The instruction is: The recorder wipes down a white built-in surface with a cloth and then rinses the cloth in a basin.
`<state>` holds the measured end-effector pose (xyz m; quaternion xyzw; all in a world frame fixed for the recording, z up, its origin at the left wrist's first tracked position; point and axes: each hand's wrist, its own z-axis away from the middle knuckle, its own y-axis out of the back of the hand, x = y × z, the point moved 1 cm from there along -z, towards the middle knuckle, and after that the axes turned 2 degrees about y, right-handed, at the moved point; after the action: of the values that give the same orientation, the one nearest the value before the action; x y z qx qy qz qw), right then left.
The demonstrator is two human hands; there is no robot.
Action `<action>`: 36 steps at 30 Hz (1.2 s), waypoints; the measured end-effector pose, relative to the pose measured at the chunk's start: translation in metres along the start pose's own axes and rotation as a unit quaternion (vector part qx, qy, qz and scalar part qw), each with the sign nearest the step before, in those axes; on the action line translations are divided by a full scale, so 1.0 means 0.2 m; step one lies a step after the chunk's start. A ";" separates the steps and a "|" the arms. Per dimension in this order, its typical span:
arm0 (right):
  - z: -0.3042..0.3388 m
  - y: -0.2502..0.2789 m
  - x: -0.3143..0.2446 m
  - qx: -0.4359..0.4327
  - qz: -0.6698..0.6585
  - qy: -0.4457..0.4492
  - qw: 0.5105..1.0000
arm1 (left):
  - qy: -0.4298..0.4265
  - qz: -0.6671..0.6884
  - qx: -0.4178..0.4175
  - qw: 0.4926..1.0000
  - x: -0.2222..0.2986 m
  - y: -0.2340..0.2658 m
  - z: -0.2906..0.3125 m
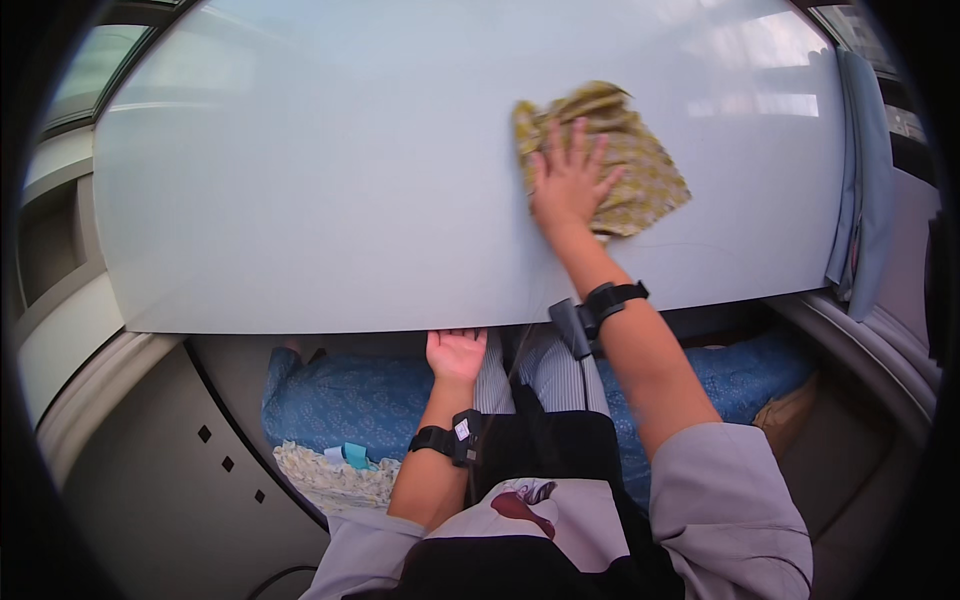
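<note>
A yellow-and-white patterned cloth [640,170] lies crumpled on a glossy white tabletop [330,180], right of the middle. My right hand [572,190] presses flat on its left part, fingers spread, the arm stretched forward. The cloth's far left edge is bunched up, while its right corner lies spread out. At the table's near edge, my left hand [458,352] is turned palm up. Its fingers are stretched out and their tips pass out of sight under the edge. Nothing shows in the left palm.
Below the table runs a seat with a blue patterned cover [370,395]. A cream ruffled cloth [330,475] with a light-blue tab lies at the left. A grey-blue curtain [860,190] hangs at the table's right end. Windows stand at both far corners.
</note>
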<state>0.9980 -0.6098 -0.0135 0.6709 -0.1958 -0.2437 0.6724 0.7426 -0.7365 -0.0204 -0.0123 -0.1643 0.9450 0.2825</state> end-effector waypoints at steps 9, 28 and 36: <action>0.44 0.03 -0.81 -0.064 -0.237 0.392 0.887 | -0.021 -0.062 -0.065 0.996 0.07 0.21 -0.03; -0.62 0.17 2.30 0.071 0.067 -0.037 0.995 | -0.068 0.003 -0.002 0.998 -1.09 -0.12 0.04; -0.27 0.05 3.19 0.035 0.115 -0.261 0.958 | -0.012 -0.028 0.003 1.000 -1.40 -0.10 0.06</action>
<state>1.5433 -0.9430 -0.0453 0.5801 -0.4483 -0.3243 0.5977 0.9878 -0.8754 -0.0229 0.0050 -0.1648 0.9374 0.3067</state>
